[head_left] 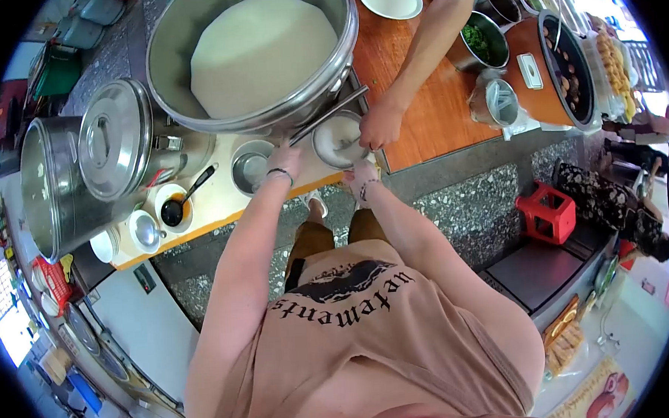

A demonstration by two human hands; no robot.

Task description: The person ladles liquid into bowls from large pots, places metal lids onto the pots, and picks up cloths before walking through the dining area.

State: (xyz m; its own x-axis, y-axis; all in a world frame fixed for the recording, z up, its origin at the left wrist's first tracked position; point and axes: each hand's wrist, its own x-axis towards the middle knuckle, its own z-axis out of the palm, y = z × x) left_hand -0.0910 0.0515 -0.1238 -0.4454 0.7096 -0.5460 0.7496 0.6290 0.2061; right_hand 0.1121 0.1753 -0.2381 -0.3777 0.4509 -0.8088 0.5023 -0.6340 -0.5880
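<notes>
My left hand (287, 160) is closed round the near end of a long metal rod (333, 114), which slants up and right below the big vat's rim. I cannot make out what kind of tool it is. My right hand (361, 174) grips the near right rim of a small metal pot (334, 146) holding pale, milky porridge-like food. Another person's hand (381, 123) reaches in from the upper right, holding what looks like a spoon in that pot. Left of it, beside my left hand, stands a second metal pot (251, 168).
A huge metal vat (256, 121) of white porridge stands ahead. Bowls with a black ladle (172, 212) and a metal ladle (147, 231) sit left, near lidded pots (111, 141). On the wooden table (422, 140) are greens (476, 42) and a brown pot (533, 66). A red stool (546, 213) stands right.
</notes>
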